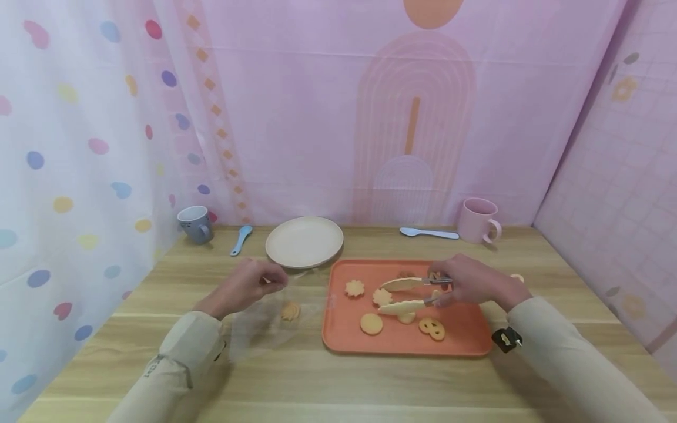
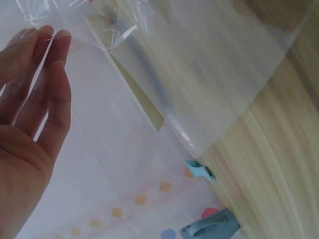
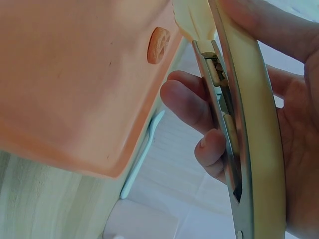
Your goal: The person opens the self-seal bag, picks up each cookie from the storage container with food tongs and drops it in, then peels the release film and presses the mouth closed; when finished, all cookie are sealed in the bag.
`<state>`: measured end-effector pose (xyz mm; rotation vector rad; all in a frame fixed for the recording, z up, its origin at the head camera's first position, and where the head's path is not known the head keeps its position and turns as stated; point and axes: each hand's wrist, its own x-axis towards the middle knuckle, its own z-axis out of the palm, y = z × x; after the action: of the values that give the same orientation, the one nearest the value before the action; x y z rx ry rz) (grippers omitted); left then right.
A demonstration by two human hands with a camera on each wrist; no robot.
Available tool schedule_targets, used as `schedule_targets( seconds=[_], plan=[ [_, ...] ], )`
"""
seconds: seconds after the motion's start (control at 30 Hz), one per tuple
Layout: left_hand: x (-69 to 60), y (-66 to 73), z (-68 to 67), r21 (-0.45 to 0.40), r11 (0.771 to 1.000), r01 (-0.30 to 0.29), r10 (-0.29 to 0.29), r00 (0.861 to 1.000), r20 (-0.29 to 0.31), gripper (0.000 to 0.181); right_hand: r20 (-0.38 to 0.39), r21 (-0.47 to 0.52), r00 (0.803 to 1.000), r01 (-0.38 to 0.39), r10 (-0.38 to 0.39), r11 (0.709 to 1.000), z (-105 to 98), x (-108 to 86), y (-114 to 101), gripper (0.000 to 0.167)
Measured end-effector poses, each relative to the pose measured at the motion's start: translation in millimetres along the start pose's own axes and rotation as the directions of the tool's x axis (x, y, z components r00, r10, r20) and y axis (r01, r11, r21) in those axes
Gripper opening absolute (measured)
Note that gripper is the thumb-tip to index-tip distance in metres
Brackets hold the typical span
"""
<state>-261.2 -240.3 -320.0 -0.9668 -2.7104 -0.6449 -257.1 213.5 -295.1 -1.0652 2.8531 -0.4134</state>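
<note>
The left hand point(image 1: 248, 286) pinches the upper edge of a clear plastic bag point(image 1: 254, 329), which has a cookie point(image 1: 290, 311) inside. In the left wrist view the fingertips of the left hand point(image 2: 37, 84) meet on the thin film point(image 2: 209, 64). Over the orange tray point(image 1: 338, 343), the right hand point(image 1: 465, 279) grips cream-tipped tongs point(image 1: 404, 307), their tips parted around a flower-shaped cookie point(image 1: 382, 297). The right wrist view has the right hand's point(image 3: 294, 114) fingers and thumb around the tongs point(image 3: 264, 124). Also on the tray are a round cookie point(image 1: 371, 324) and a pretzel-shaped cookie point(image 1: 432, 329).
Behind the tray are a cream plate point(image 1: 304, 242), a blue spoon point(image 1: 241, 239) and a grey mug point(image 1: 195, 224) on the left, with a pale spoon point(image 1: 429, 233) and a pink mug point(image 1: 478, 221) on the right. Curtains hang behind the table point(image 1: 338, 388).
</note>
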Motion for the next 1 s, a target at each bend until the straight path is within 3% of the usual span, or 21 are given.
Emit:
schedule_targets(
  seconds=[0.47,0.73,1.0],
  plan=[
    [2.2,0.3,-0.3,-0.009,1.000,0.004,-0.004,1.000,0.016,0.008,-0.022,0.003,0.999,-0.038,0.038,0.999,0,0.8,-1,0.036],
    [3.3,2.5,-0.1,-0.007,1.000,0.015,-0.015,1.000,0.024,0.007,-0.084,0.033,0.996,0.017,-0.014,0.999,-2,7.0,-11,0.030],
    [4.4,2.7,0.7,-0.017,1.000,0.003,-0.003,1.000,0.013,0.007,-0.114,0.006,0.990,0.079,-0.077,0.997,-5,25.6,-33,0.027]
  ],
)
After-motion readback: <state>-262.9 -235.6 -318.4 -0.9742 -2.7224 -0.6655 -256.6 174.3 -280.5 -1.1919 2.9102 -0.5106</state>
